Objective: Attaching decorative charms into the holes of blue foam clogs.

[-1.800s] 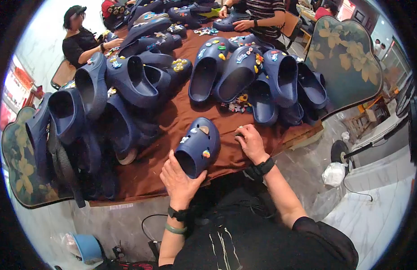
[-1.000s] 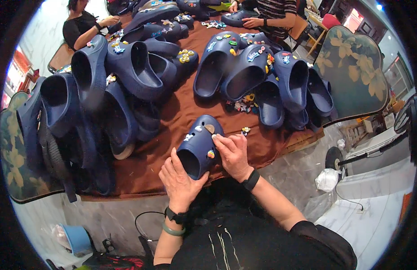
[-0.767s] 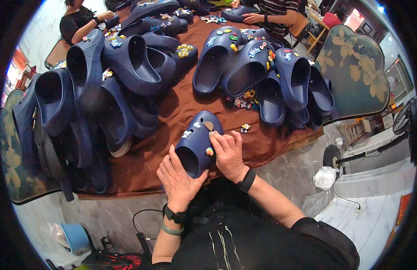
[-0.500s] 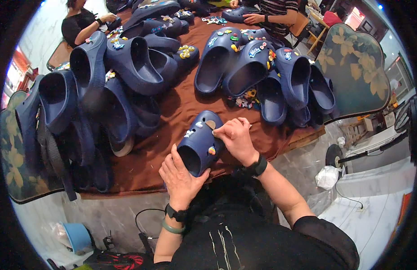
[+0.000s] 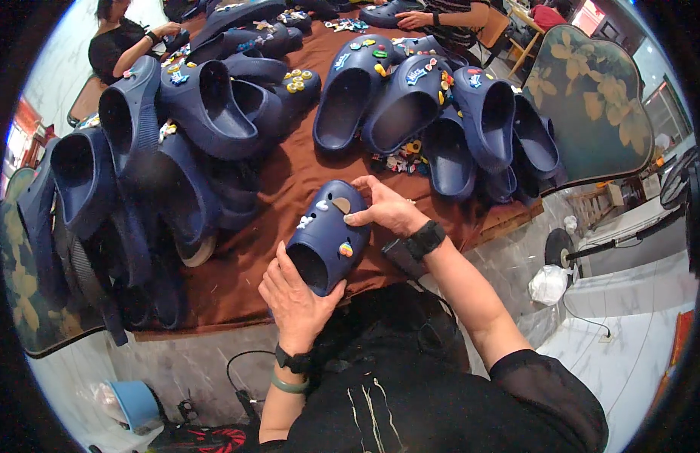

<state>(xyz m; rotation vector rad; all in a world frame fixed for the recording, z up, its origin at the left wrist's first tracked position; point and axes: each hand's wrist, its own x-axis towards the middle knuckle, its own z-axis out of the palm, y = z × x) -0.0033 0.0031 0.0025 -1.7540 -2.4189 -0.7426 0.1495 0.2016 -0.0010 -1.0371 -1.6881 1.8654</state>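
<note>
A dark blue clog [image 5: 327, 238] with small coloured charms on its top lies at the near edge of a table under a brown cloth [image 5: 289, 177]. My left hand [image 5: 296, 298] grips the clog's heel opening from below. My right hand [image 5: 384, 210] rests on the clog's toe, its fingertips pressing near a tan charm. A black watch sits on each wrist, with a green bangle on the left one.
Many more dark blue clogs are stacked on the left [image 5: 138, 174] and at the back [image 5: 425, 106]. Loose charms [image 5: 401, 157] lie between them. Two other people [image 5: 120, 41] work at the far side. A flower-patterned chair [image 5: 599, 98] stands right, a blue bucket [image 5: 135, 404] below left.
My right hand came from the cloth beside the clog onto its top and now presses near the toe. My left hand has kept hold of the heel throughout.
</note>
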